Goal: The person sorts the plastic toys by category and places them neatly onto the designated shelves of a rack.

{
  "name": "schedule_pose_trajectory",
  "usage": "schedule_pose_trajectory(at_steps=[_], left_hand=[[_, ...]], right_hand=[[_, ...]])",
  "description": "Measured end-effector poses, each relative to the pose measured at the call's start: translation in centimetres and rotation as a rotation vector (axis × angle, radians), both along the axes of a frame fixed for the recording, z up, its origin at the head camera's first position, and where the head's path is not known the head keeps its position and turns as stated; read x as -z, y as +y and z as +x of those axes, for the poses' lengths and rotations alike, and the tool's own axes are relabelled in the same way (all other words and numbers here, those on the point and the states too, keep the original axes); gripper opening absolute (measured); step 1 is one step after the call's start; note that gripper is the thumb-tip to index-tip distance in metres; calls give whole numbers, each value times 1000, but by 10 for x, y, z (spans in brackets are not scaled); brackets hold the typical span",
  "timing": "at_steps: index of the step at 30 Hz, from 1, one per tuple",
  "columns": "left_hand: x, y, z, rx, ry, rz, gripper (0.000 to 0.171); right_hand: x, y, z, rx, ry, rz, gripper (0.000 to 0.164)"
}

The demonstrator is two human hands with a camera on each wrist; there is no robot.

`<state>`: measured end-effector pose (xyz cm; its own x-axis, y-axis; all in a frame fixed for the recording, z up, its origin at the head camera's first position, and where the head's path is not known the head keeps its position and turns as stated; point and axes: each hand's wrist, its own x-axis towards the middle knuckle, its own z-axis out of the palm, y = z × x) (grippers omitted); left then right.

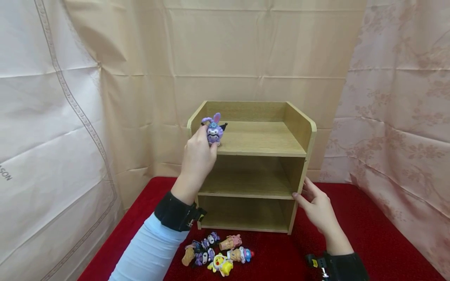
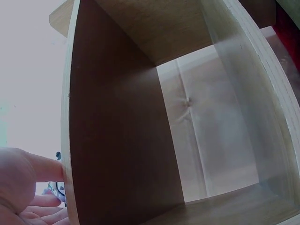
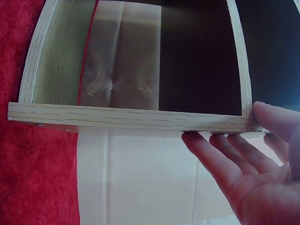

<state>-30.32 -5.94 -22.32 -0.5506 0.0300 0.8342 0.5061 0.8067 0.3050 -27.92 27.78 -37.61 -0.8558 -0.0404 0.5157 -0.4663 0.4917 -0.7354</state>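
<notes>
My left hand (image 1: 199,150) pinches a purple figurine (image 1: 214,134) with long rabbit ears and black pointed side pieces, at the left front of the wooden shelf unit's (image 1: 267,152) top tier. In the left wrist view, only small bits of the figurine (image 2: 58,187) show behind the fingers and the board edge. My right hand (image 1: 319,207) holds the unit's right side panel. Seen from the right wrist, its thumb (image 3: 276,119) lies at the front edge by the middle board, with the fingers against the panel's outer face.
Several small figurines lie on the red cloth (image 1: 274,257) before the unit, including a yellow one (image 1: 220,265), a pink-topped cone (image 1: 230,242) and a blue-and-red-topped cone (image 1: 240,255). Beige curtains (image 1: 246,50) hang behind, with patterned ones (image 1: 400,117) at the right.
</notes>
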Motion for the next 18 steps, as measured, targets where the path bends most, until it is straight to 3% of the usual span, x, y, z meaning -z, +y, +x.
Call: schedule_pose_trajectory(at_steps=[9, 18], left_hand=[[-1, 1, -2, 0, -16, 3, 45], [1, -3, 4, -11, 11, -24, 43]], right_hand=[[1, 1, 0, -3, 0, -5, 67], [0, 1, -1, -2, 12, 6, 68]])
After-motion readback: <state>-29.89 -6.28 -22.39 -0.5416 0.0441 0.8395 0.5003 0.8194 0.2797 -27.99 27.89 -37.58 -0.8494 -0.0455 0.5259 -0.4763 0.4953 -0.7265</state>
